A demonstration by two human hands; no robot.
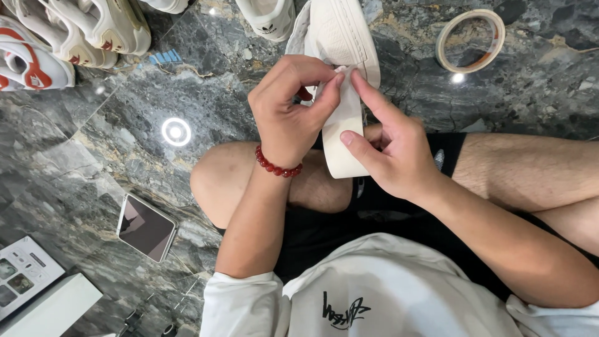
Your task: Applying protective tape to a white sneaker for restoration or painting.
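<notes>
Seated on a dark marble floor (112, 143), the person holds a wide white tape strip (345, 134) over a white shoe (340, 34) above the knees. The left hand (288, 112), with a red bead bracelet (276, 164) at the wrist, pinches the strip's upper end between closed fingers (329, 93). The right hand (393, 150) grips the strip from the side. A tape roll (471, 40) lies well apart on the floor, a phone (146, 226) to the left.
</notes>
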